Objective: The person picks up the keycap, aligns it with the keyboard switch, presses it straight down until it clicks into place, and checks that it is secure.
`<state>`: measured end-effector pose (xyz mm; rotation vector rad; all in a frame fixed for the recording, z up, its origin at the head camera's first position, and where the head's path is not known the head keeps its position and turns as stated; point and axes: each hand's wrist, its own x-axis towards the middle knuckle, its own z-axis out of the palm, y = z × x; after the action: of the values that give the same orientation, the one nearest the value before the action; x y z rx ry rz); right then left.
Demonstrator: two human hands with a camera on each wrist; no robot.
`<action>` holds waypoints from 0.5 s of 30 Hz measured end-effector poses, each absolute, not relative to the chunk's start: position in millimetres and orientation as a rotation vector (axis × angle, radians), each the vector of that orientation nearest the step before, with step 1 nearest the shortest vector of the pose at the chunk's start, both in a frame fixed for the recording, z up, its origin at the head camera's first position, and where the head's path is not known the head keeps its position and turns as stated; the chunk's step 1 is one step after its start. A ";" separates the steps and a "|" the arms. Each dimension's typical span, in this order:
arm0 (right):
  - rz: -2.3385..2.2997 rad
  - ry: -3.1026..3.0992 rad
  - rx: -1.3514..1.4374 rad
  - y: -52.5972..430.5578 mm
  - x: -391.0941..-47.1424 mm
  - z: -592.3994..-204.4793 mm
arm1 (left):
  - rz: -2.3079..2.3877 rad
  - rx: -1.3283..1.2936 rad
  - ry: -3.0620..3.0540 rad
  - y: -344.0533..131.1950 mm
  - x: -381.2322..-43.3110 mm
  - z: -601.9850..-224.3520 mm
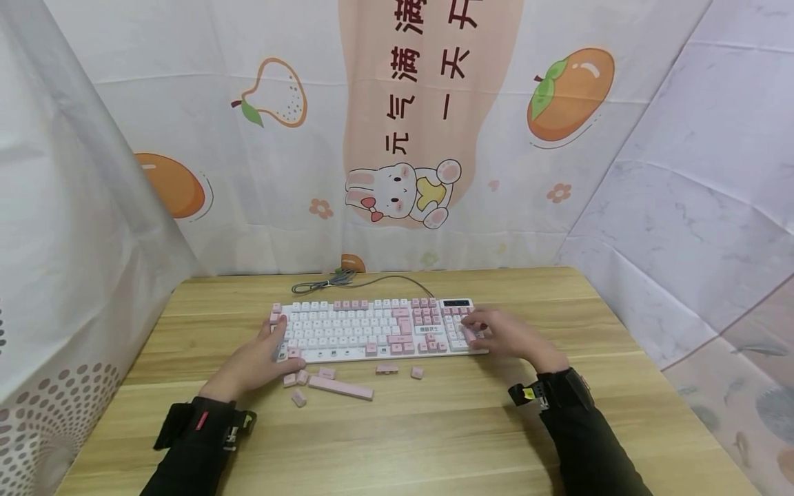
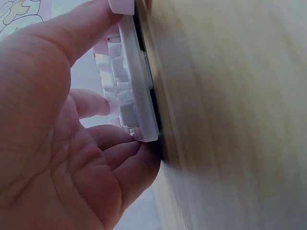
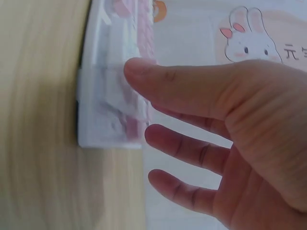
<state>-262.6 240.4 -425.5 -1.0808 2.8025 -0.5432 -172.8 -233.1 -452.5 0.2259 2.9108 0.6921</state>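
Dark sleeves (image 1: 592,444); left grip (image 1: 257,359) clasps keyboard (image 1: 347,327); right grip (image 1: 505,334) at numpad (image 1: 455,333), hold unclear.

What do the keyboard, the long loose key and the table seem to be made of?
Keyboard: probably hard plastic, smooth white and pink, with crisp moulded edges.
Long loose key: likely similar plastic; its pink surface looks even and matte.
Table: wood or wood-look laminate, low sheen; streaky grain shows.

Left hand (image 1: 257,362): bare. Left sleeve (image 1: 186,461), lower left of frame: black, long. Left wristband (image 1: 214,412): black, with projecting black block (image 1: 174,425), small red tag (image 1: 202,420), yellow-green marking (image 1: 249,421) at inner end. Right hand (image 1: 509,333): bare. Right sleeve (image 1: 592,448), lower right: black, long. Right wristband (image 1: 561,393): black, yellow label (image 1: 529,394) on projecting inner end.
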 end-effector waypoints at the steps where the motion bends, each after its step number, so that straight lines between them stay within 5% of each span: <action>1: -0.552 2.801 -1.074 243.0 -263.2 -424.7 | 0.692 0.227 2.912 -233.0 -172.7 -452.3; 15: -0.510 2.824 -0.839 260.6 -263.0 -422.9 | 0.686 0.228 2.919 -233.0 -172.9 -453.1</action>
<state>-263.0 260.6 -422.9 -0.8388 2.8244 -0.5096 -172.9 -233.0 -453.1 0.2279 2.9186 0.6864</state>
